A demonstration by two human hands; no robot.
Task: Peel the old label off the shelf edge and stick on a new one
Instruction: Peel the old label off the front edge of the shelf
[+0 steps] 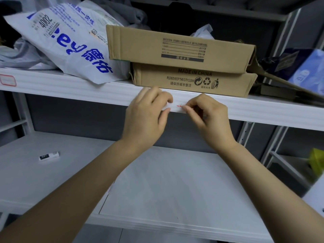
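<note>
Just below the lower cardboard box [192, 81], a white label [176, 107] with red marks lies on the shelf edge [87, 88]. The left hand [149, 113] curls its fingers [163, 98] round the label's left end, thumb beneath. The right hand [212, 116] pinches its right end. A red-bordered sticker [7, 80] sits on the same edge, far left of the box.

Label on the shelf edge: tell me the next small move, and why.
Probably peel the label off the shelf edge with the right hand: its fingertips pinch the label's red-marked end, and the left hand rests on the edge beside it.
</note>
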